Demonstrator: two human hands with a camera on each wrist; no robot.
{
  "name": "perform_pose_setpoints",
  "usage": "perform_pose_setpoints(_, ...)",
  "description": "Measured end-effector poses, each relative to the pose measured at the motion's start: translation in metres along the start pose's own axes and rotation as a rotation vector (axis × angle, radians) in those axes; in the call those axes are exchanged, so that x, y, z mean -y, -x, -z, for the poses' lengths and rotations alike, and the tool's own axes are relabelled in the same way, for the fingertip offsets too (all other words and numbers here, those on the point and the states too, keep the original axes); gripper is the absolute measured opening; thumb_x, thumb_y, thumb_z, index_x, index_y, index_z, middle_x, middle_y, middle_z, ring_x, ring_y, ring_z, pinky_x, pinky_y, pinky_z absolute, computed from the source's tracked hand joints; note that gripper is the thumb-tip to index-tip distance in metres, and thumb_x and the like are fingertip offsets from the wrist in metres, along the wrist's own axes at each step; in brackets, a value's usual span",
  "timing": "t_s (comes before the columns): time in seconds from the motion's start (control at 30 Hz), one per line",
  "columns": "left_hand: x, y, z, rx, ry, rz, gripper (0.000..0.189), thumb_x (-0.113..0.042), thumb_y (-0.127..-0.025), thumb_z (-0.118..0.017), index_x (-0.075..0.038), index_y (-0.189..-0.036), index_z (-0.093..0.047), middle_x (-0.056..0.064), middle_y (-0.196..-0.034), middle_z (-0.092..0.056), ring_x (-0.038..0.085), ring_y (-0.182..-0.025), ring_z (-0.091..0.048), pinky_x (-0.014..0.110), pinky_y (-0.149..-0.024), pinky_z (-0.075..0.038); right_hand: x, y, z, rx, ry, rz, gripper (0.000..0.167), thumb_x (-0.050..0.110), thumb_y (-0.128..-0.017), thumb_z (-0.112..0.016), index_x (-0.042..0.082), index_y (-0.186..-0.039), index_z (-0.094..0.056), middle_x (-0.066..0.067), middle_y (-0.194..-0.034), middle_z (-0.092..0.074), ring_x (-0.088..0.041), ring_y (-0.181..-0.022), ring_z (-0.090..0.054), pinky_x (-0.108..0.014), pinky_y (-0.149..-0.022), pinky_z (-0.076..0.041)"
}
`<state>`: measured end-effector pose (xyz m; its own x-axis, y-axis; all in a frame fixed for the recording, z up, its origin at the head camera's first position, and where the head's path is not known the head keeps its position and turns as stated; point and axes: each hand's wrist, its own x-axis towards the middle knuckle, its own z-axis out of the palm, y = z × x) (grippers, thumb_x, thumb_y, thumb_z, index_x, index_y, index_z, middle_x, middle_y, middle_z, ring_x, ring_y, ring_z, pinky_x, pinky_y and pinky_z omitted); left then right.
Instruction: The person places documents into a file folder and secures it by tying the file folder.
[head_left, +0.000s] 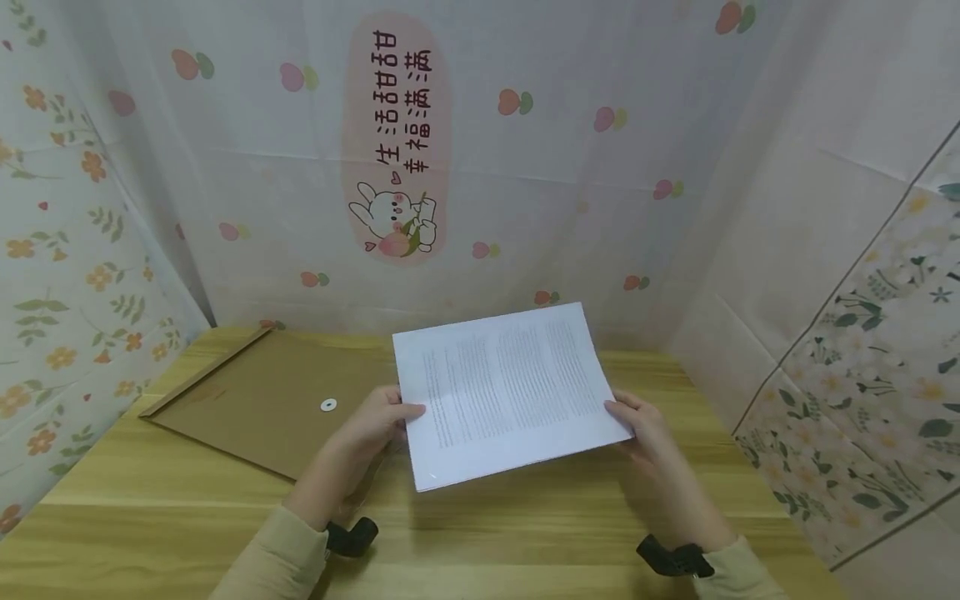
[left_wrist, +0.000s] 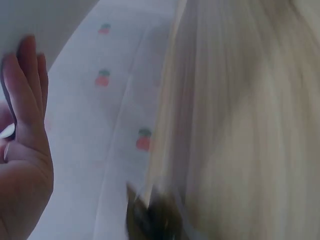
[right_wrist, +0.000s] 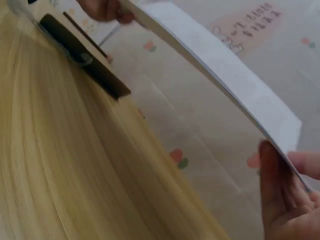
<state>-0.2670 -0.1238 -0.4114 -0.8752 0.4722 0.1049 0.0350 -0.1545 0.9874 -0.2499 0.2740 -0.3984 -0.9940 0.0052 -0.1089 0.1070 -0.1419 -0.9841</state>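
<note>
A stack of printed paper sheets (head_left: 510,392) is held up above the wooden table, tilted, its text lines running sideways. My left hand (head_left: 382,417) grips the left edge, thumb on top and fingers beneath. At the lower right corner my right hand (head_left: 637,421) pinches the stack in the same manner. From the side, the right wrist view shows the paper stack (right_wrist: 220,75) as thin and slightly bowed, with the right hand (right_wrist: 290,195) at its near end. In the left wrist view the left hand (left_wrist: 25,130) has its fingers extended under the sheets.
A brown kraft document envelope (head_left: 262,400) with a white round button (head_left: 328,405) lies on the table's (head_left: 510,533) left side, partly behind the left hand. Patterned cloth (head_left: 585,192) hangs at the back and both sides. A dark wrist mount (head_left: 352,537) sits on the left wrist.
</note>
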Motion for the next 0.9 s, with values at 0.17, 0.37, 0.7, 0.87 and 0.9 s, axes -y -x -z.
perform_pose_setpoints(0.17,-0.011,0.013,0.022,0.109,-0.054,0.057,0.035,-0.002,-0.094,-0.052,0.019,-0.122,-0.048,0.016,-0.103,-0.069,0.026,-0.089,-0.069,0.036,-0.073,-0.056,-0.005,0.003,0.014,0.299,0.181,-0.017,0.038,0.012,-0.099,-0.053,-0.008,-0.131,-0.051,-0.007,-0.102,-0.070,-0.022,-0.089,-0.068,-0.036,-0.074,-0.056)
perform_pose_setpoints(0.37,-0.016,0.019,0.036,0.139,-0.093,0.122,0.034,-0.005,-0.094,-0.054,0.013,-0.122,-0.051,0.014,-0.105,-0.068,0.026,-0.091,-0.068,0.034,-0.075,-0.055,-0.008,0.010,0.007,0.513,0.174,-0.029,0.028,0.009,-0.100,-0.048,-0.004,-0.122,-0.058,-0.011,-0.106,-0.069,-0.025,-0.093,-0.068,-0.036,-0.077,-0.055)
perform_pose_setpoints(0.7,-0.023,0.026,0.050,0.094,-0.147,0.140,0.037,-0.009,-0.096,-0.054,0.013,-0.126,-0.047,0.016,-0.101,-0.069,0.027,-0.087,-0.068,0.036,-0.072,-0.056,-0.015,0.018,-0.011,0.489,0.199,-0.039,0.025,0.009,-0.098,-0.053,-0.006,-0.117,-0.059,-0.014,-0.101,-0.070,-0.027,-0.087,-0.069,-0.034,-0.071,-0.056)
perform_pose_setpoints(0.87,-0.024,0.026,0.057,0.024,-0.182,0.133,0.045,-0.009,-0.098,-0.052,0.012,-0.135,-0.040,0.017,-0.102,-0.068,0.027,-0.085,-0.068,0.037,-0.070,-0.056,-0.022,0.024,-0.021,0.422,0.203,-0.042,0.035,0.012,-0.095,-0.057,-0.011,-0.122,-0.053,-0.012,-0.099,-0.070,-0.021,-0.082,-0.069,-0.025,-0.065,-0.055)
perform_pose_setpoints(0.9,-0.024,0.026,0.058,0.011,-0.192,0.129,0.047,-0.008,-0.098,-0.052,0.011,-0.138,-0.037,0.018,-0.103,-0.068,0.027,-0.085,-0.068,0.037,-0.071,-0.056,-0.023,0.025,-0.023,0.405,0.194,-0.044,0.037,0.011,-0.095,-0.057,-0.012,-0.123,-0.052,-0.012,-0.099,-0.070,-0.020,-0.082,-0.069,-0.024,-0.065,-0.055)
